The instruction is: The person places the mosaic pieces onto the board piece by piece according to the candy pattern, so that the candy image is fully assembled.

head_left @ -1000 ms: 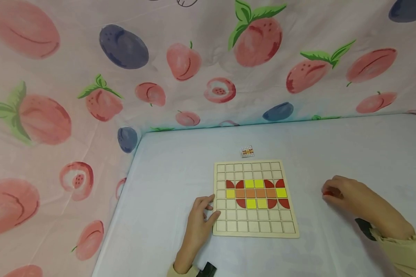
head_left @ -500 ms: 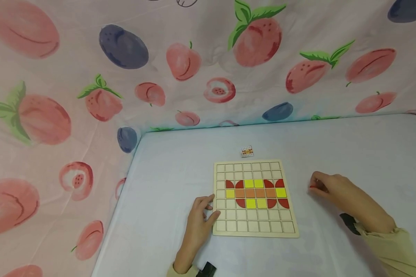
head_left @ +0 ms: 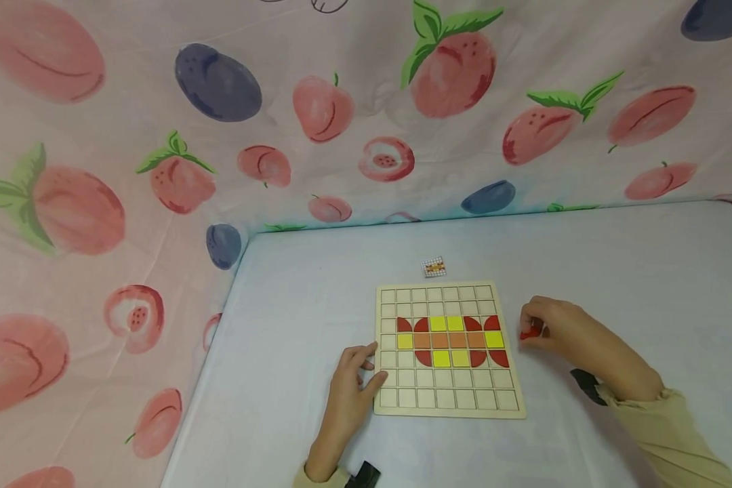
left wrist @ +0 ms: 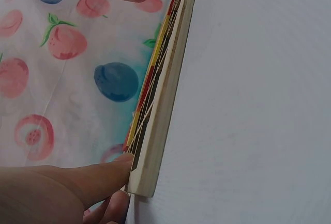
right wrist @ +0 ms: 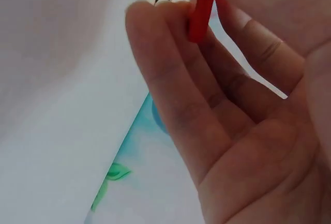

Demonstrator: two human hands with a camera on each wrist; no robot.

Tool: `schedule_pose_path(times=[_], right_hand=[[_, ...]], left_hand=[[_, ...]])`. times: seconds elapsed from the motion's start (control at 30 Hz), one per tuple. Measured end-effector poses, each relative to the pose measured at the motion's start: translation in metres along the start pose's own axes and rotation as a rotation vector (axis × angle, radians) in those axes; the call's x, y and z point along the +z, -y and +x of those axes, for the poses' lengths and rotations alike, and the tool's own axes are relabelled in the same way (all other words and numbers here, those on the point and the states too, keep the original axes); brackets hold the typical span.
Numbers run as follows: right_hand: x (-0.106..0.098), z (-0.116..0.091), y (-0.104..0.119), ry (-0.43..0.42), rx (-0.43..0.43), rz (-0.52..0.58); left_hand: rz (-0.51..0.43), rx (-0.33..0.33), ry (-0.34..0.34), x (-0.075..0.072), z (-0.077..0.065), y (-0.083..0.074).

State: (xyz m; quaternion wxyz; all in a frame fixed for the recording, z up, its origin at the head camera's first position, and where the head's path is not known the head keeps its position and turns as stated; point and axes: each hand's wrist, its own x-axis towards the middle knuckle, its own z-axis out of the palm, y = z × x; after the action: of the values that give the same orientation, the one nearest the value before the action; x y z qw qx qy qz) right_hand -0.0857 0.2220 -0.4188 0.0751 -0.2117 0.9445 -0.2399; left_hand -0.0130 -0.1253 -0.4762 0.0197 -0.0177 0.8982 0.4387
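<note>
A square wooden grid board (head_left: 419, 398) lies on the table, with red, orange and yellow tiles across its middle rows. My left hand (head_left: 350, 386) rests at the board's left edge, its thumb tip over the rim and its fingers touching the side. In the left wrist view, the thumb (left wrist: 103, 180) lies against the board's corner. My right hand (head_left: 564, 332) is just right of the board, pinching a small red tile (head_left: 531, 333) between thumb and fingers. The right wrist view shows the red tile (right wrist: 201, 17) edge-on; its full shape is hidden.
Behind the board lies a small pattern card (head_left: 434, 267) with a tiny coloured grid. A white cloth (head_left: 293, 305) covers the table. A fruit-print curtain (head_left: 354, 88) stands along the back and left sides.
My right hand has moved left toward the board with the red tile, which now shows more clearly between the fingers. The left hand and the board have stayed in place.
</note>
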Motion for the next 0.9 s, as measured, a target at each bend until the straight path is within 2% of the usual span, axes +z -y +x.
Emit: schedule_pose_path(times=[0.33, 0.63, 0.9], right_hand=[[0.001, 0.007, 0.017, -0.024, -0.047, 0.014], [0.004, 0.018, 0.036, 0.025, -0.084, 0.083], [0.013, 0.027, 0.053, 0.025, -0.147, 0.068]], left_hand=[[-0.002, 0.007, -0.002, 0.000, 0.000, 0.000], [-0.004, 0.031, -0.014, 0.001, 0.000, 0.002], [-0.001, 0.022, -0.007, 0.000, -0.001, 0.001]])
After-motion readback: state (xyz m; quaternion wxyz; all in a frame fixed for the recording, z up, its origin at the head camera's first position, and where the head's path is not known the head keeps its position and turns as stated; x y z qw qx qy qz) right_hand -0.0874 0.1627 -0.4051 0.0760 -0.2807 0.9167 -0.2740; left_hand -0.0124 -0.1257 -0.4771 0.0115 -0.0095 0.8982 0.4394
